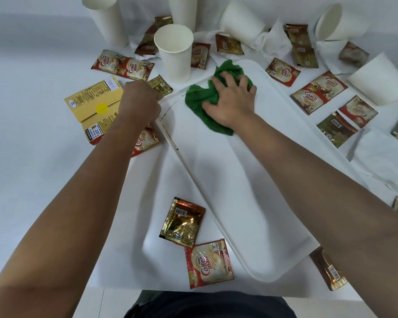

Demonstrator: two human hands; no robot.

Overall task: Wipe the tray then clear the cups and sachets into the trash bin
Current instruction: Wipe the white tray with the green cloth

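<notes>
A white tray (228, 180) lies diagonally across the white table, with brown stains along its left rim. My right hand (232, 99) presses a green cloth (198, 97) flat onto the tray's far corner, fingers spread. My left hand (140, 99) grips the tray's far left rim, fingers curled. One white paper cup (174, 53) stands upright just beyond the tray. Two tall ones (108, 19) (184, 10) stand behind it, and others lie tipped (241, 24) (340, 21) (379, 79). Several sachets are scattered around, including a gold one (184, 222) and a Coffee mate one (208, 263) near me. No trash bin is in view.
A flattened yellow box (94, 104) lies left of my left hand. Crumpled white napkins (276, 40) sit among the far cups and a flat one (381, 154) lies to the right. More sachets (319, 92) line the tray's right side. The table's near edge (216, 291) is close to my body.
</notes>
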